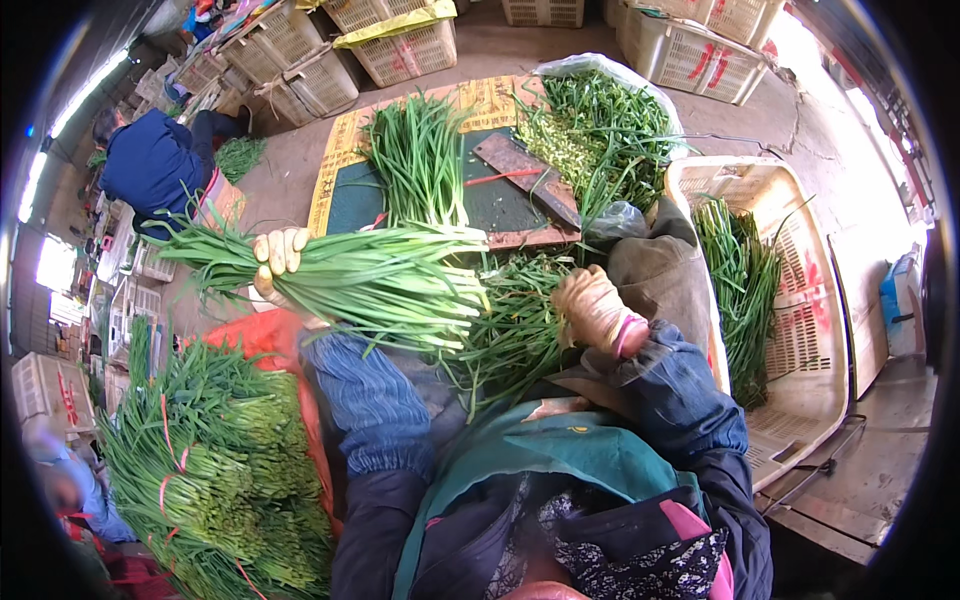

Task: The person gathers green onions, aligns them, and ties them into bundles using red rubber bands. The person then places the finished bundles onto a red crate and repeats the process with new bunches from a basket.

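My left hand (279, 259), in a pale glove, is closed around the leafy part of a bunch of green garlic chives (382, 277), whose pale cut ends point right. My right hand (596, 311), also gloved, is curled at the edge of loose chives (517, 322) on my lap; whether it grips any strands cannot be told. Ahead, on a low board (349, 199) with a dark top, lies another chive bunch (420, 157). Beside it are a broad rusty blade (529, 176) and a red strip (502, 177) lying across it.
A plastic crate (814, 300) holding chives stands at right. Tied chive bundles (225, 457) are piled at lower left by orange-red sheeting (262, 330). A bag of trimmings (615, 120) lies beyond the board. Stacked crates (409, 52) stand behind; a person (154, 161) bends at upper left.
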Motion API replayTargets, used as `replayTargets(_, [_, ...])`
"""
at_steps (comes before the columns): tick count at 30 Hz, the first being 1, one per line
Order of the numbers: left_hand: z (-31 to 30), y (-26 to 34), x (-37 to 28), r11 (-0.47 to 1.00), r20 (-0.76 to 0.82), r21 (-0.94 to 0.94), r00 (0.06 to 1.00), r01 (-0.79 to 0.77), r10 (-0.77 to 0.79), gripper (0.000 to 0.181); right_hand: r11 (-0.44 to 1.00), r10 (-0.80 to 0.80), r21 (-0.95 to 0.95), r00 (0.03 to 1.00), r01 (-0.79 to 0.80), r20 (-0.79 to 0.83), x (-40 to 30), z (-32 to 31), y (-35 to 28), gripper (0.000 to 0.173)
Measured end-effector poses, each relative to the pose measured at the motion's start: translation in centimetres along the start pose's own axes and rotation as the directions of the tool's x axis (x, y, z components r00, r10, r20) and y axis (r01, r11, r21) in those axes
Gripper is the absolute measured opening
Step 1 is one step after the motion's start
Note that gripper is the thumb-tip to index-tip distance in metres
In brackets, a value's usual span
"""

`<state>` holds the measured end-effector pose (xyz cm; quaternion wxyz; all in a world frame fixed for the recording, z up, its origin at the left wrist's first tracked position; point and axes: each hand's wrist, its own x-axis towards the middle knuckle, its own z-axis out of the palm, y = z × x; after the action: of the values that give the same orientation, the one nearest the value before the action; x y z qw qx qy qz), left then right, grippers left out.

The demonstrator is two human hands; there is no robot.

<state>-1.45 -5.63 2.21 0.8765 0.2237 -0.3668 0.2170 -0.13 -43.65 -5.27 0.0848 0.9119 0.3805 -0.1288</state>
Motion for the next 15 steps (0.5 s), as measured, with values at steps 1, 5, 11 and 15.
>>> replayTargets(1, [0.1, -0.1, -0.3, 0.999, -0.025, -0.048, 1.0, -0.003, 0.002, 0.018, 0.926, -0.016, 0.329, 0.888, 0.186, -0.459, -0.2, 0.6, 0.3, 0.044])
replayTargets(5, [0.1, -0.4, -0.1, 0.994, 0.029, -0.112, 0.999, 0.02, -0.017, 0.019, 0.244, 0.381, 0.809, 0.714, 0.535, -0.587, 1.9, -1.7, -1.8, 0.026])
replayTargets(11, [1.6, -1.9, -0.1, 0.991, 0.054, -0.1, 0.995, 0.084, -0.079, 0.019, -0.537, 0.14, 0.8, 0.964, 0.267, -0.228, 5.4, -2.0, -2.8, 0.037])
replayTargets(15, [1.7, -2.6, -0.3, 0.992, 0.032, -0.083, 0.995, 0.094, -0.092, 0.019, -0.69, 0.083, 0.677, 0.957, 0.256, -0.277, 7.4, 0.7, -3.6, 0.038])
